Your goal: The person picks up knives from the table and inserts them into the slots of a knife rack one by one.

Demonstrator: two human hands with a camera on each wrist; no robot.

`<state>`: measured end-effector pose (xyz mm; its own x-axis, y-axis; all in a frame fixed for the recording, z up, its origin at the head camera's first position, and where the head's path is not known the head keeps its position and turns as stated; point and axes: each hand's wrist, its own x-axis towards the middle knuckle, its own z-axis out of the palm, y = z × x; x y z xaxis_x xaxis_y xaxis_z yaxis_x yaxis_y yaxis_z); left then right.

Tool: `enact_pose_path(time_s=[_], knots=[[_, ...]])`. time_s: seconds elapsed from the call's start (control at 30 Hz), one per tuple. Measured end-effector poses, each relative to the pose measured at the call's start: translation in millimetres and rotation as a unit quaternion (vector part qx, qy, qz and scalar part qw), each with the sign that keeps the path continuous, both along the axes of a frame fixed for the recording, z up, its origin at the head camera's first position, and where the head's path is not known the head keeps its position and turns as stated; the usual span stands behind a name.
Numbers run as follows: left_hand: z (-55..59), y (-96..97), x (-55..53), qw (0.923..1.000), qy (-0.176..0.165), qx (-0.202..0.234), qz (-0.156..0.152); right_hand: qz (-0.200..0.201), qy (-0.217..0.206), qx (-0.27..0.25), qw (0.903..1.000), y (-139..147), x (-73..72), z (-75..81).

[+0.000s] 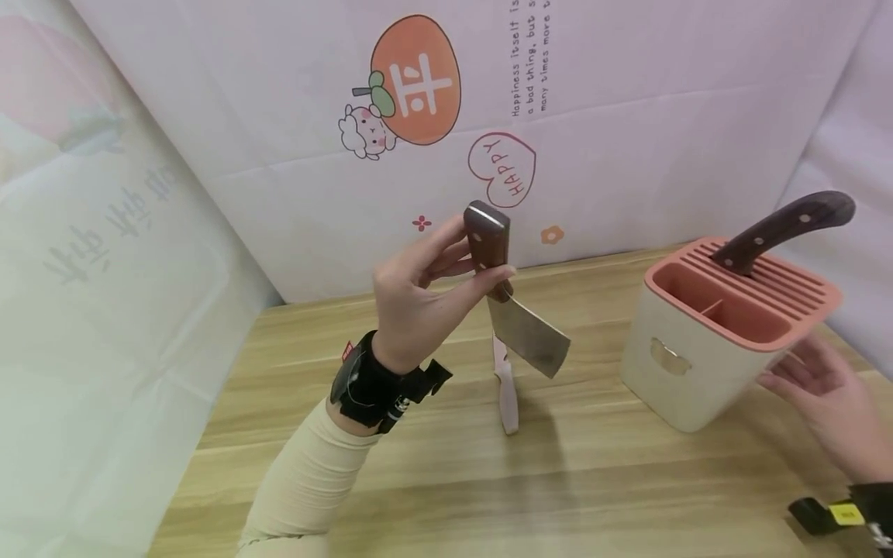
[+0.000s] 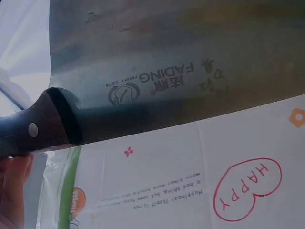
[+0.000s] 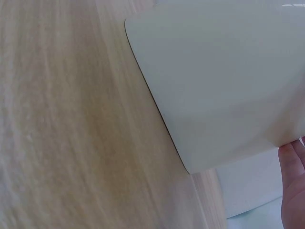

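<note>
My left hand [image 1: 418,306] grips the dark wooden handle of a cleaver [image 1: 530,335], raised above the table with its blade slanting down. Printed lettering shows on the broad cleaver blade [image 2: 167,47] in the left wrist view. At the right stands a white knife block [image 1: 645,380] with an orange slotted top. A knife with a curved dark handle [image 1: 791,229] sits in its slots, its blade hidden inside. My right hand [image 1: 826,391] touches the block's right side with its fingers; the same hand [image 3: 293,186] appears at the lower right in the right wrist view.
A small pale pink knife [image 1: 508,395] lies on the wooden table [image 1: 432,480], below and behind the cleaver. A white printed cloth [image 1: 279,101] hangs behind the table and along its left side. The block's top has two open compartments beside the slots.
</note>
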<state>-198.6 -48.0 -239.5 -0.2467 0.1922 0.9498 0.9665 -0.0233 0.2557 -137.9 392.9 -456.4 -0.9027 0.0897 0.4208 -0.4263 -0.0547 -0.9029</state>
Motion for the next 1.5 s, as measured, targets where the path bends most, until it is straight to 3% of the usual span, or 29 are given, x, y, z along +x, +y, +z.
enact_pose_path(time_s=[0.07,0.17,0.3,0.43,0.57,0.63,0.77,0.9,1.1,1.27,1.4,1.5], knots=[[2.3,4.2,0.3,1.0000,-0.004,0.007,0.000,0.001,-0.002,-0.002,1.0000,-0.4,0.4,0.1],[6.2,8.0,2.4,0.9987,-0.041,0.027,-0.015,-0.002,-0.007,0.003,1.0000,-1.1,1.7,0.9],[15.3,7.1,3.0,0.9923,-0.094,0.069,-0.043,-0.025,-0.023,0.036,0.9988,-1.8,2.1,2.2],[29.6,1.8,0.3,0.9851,-0.121,0.116,-0.040,-0.031,-0.026,0.044,0.9982,-1.7,1.0,2.3],[43.7,-3.0,-1.8,0.9671,-0.181,0.170,-0.056,-0.022,-0.028,0.038,0.9987,-1.7,0.8,2.2],[50.7,-2.4,-2.8,0.9532,-0.220,0.194,-0.073,-0.031,-0.035,0.058,0.9972,-1.3,0.4,3.0],[64.1,7.9,-5.7,0.9325,-0.268,0.221,-0.098,-0.060,-0.052,0.108,0.9909,-0.5,0.6,4.8],[74.6,27.5,-8.5,0.9247,-0.281,0.230,-0.113,-0.065,-0.060,0.115,0.9894,0.0,2.1,5.9],[90.0,65.4,-7.7,0.9228,-0.275,0.223,-0.151,-0.040,-0.055,0.056,0.9961,-0.8,4.8,7.8],[95.2,93.6,-8.6,0.9224,-0.285,0.197,-0.171,-0.054,-0.064,0.078,0.9935,-1.7,6.0,9.5],[94.1,108.9,-8.7,0.9294,-0.289,0.164,-0.161,-0.058,-0.078,0.099,0.9904,-2.9,7.7,6.9],[94.2,116.0,-8.8,0.9395,-0.282,0.135,-0.141,-0.061,-0.083,0.112,0.9883,-3.3,6.8,6.6]])
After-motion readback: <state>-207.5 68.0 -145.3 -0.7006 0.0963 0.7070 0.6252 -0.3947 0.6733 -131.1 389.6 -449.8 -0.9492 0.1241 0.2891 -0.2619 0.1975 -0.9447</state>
